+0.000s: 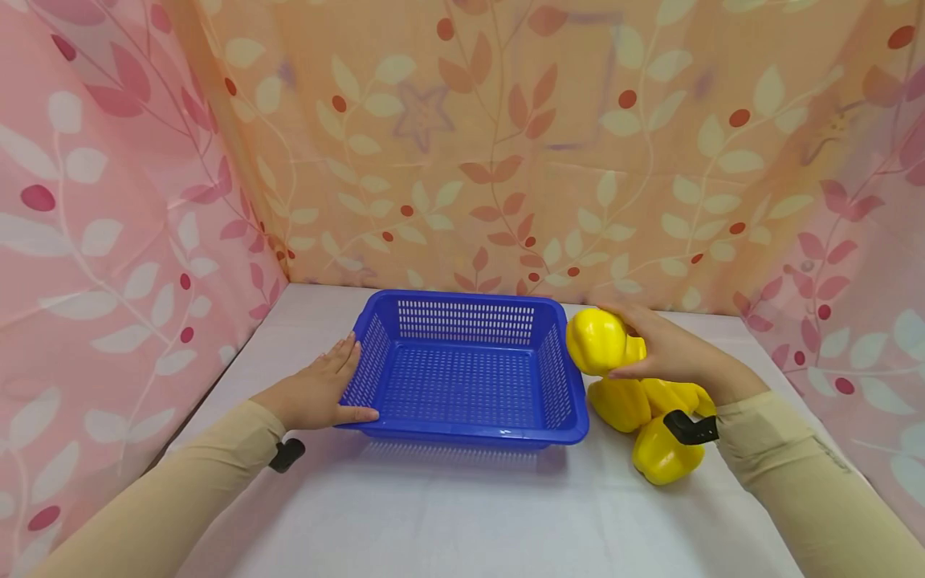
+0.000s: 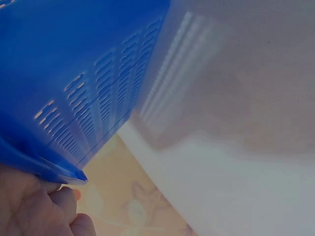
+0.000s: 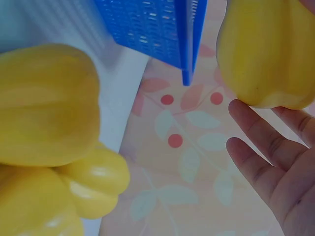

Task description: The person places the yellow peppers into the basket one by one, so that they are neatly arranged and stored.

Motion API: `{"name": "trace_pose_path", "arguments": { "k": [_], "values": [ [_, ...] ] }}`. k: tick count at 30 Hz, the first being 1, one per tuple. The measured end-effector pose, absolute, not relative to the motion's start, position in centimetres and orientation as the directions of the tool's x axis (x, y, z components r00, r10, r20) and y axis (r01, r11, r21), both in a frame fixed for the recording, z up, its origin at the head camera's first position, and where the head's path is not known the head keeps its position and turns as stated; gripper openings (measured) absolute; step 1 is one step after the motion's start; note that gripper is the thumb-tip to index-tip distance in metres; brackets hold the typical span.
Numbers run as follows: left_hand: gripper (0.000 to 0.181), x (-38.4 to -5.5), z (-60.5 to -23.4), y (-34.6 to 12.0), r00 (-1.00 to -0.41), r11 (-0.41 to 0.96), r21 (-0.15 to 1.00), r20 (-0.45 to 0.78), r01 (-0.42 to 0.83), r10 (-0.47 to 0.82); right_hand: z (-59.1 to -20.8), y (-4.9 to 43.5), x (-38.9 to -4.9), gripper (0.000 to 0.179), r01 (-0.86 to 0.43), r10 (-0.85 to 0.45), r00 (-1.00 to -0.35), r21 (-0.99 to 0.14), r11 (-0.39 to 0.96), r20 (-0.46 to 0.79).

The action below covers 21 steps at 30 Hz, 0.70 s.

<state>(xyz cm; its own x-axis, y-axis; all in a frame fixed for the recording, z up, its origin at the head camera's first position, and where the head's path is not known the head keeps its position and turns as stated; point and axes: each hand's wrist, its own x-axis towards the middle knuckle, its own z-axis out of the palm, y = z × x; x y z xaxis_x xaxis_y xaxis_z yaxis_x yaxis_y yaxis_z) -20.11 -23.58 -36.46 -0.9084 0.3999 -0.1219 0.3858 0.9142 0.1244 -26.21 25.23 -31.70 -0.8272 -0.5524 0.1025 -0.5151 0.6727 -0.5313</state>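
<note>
My right hand [image 1: 672, 345] grips a yellow bell pepper [image 1: 596, 341] between thumb and fingers, raised beside the right rim of a blue plastic basket [image 1: 473, 433]. The right wrist view shows the held pepper [image 3: 268, 54] with fingertips against its lower end. Straight-fingered, my left hand [image 1: 318, 389] rests on the basket's left rim, its thumb lying over the near left corner. Below my right hand, several more yellow peppers [image 1: 666, 453] sit in a cluster on the table, partly hidden by the hand and wrist. Nothing lies inside the basket.
White cloth covers the table [image 1: 448, 514]. Floral curtains [image 1: 462, 144] stand behind it and along both sides. A black wrist mount [image 1: 690, 428] on the right sleeve overlaps the pepper cluster in the head view; another black mount [image 1: 287, 455] hangs at the left wrist.
</note>
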Motion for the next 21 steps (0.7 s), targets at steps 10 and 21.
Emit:
{"name": "trace_pose_path", "arguments": {
  "k": [10, 21],
  "values": [
    [0.117, -20.2, -36.6, -23.7, -0.909, 0.914, 0.122, -0.117, 0.386, 0.399, -30.6, 23.4, -26.8, 0.091, -0.551, -0.611, -0.785, -0.562, 0.616, 0.101],
    [0.115, -20.1, -36.6, -23.6, -0.912, 0.917, 0.131, -0.118, 0.377, 0.392, -30.4, 21.3, -27.3, 0.089, -0.613, -0.653, -0.747, -0.515, 0.599, 0.129]
  ]
}}
